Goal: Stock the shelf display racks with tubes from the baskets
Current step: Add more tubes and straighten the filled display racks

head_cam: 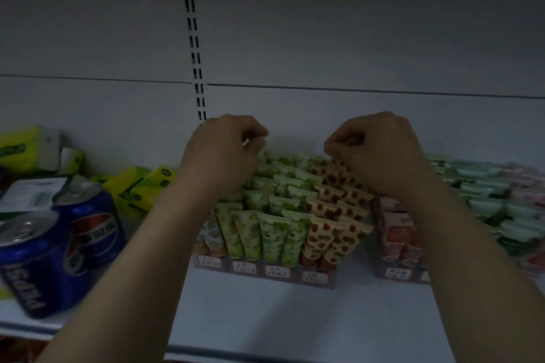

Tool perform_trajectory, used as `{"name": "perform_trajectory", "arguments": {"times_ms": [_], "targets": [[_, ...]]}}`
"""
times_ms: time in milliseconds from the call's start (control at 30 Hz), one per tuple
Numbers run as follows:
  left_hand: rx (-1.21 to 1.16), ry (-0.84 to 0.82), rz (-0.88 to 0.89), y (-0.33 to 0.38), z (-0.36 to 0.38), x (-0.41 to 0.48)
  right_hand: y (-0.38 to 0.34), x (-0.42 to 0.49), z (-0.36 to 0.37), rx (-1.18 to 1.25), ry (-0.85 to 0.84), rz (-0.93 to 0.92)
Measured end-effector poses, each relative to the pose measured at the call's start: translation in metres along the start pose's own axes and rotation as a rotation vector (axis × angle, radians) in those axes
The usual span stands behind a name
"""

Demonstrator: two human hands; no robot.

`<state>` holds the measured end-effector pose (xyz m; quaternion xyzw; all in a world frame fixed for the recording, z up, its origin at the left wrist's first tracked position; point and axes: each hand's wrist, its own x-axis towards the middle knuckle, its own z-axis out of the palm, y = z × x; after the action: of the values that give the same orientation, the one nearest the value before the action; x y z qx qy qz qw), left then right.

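Tubes (272, 233) stand in display rack (265, 270) mid-shelf (295, 318), caps down, crimped ends up. Long axes near vertical, leaning back; rows step up toward the back wall. Left hand (224, 153) and right hand (380, 153) sit over the back rows, fingers curled. Right touches strawberry tubes (327, 233) at their tops. Cannot tell if either hand pinches anything. Second rack (395, 272) just beside on right. Cans (88, 224) and tissue packs (147, 186) on left. Bare shelf strip runs between rack and front edge.

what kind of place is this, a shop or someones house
Probably a small shop, or a mock-up of one: a white metal shelf with a slotted upright, a tiered display rack of tubes with small labels along its front, and cola cans and tissue packs alongside.
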<state>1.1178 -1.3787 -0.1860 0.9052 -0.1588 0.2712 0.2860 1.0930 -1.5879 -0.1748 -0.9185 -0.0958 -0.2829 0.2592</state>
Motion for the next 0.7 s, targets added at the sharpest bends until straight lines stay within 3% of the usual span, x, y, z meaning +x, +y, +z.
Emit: {"name": "perform_trajectory", "arguments": {"times_ms": [100,333,567,700], "targets": [[0.018,0.047,-0.017,-0.007,-0.004,0.003,0.007,0.004,-0.002,-0.003,0.098,0.024],[-0.004,0.027,0.025,-0.007,0.011,0.008,0.003,0.008,0.020,-0.066,0.066,0.023],[0.074,-0.181,0.065,-0.005,0.017,0.011,0.002,0.009,0.031,-0.087,-0.048,0.038],[-0.002,0.022,0.041,-0.021,-0.004,0.018,0.003,0.010,0.032,-0.061,-0.071,0.041]]}}
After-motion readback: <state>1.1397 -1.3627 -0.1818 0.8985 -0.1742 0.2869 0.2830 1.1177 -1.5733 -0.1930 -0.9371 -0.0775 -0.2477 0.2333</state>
